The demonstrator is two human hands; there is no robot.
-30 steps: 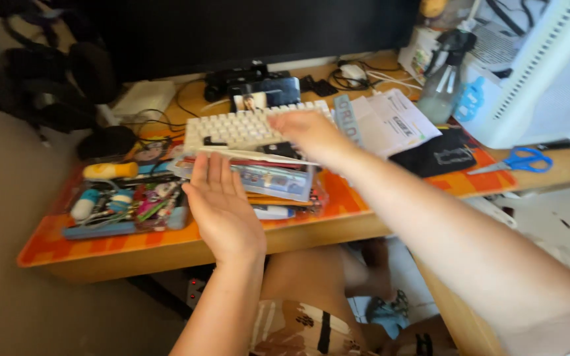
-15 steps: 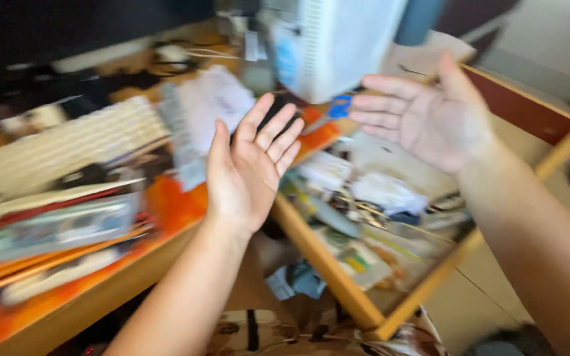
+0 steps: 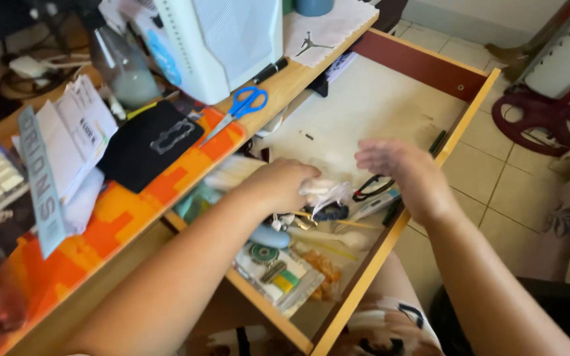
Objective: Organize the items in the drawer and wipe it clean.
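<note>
Left hand: we close it on crumpled white plastic wrap in the open wooden drawer.
Right hand: spread, empty, hovering.
Handling: wrap looks light and soft; we'd pinch its bunched middle.

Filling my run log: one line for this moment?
left hand: in open drawer, on white clutter | right hand: open above drawer | scissors: on desk

I count one open drawer, one pair of blue-handled scissors, one black marker, one spray bottle and my two hands.
</note>
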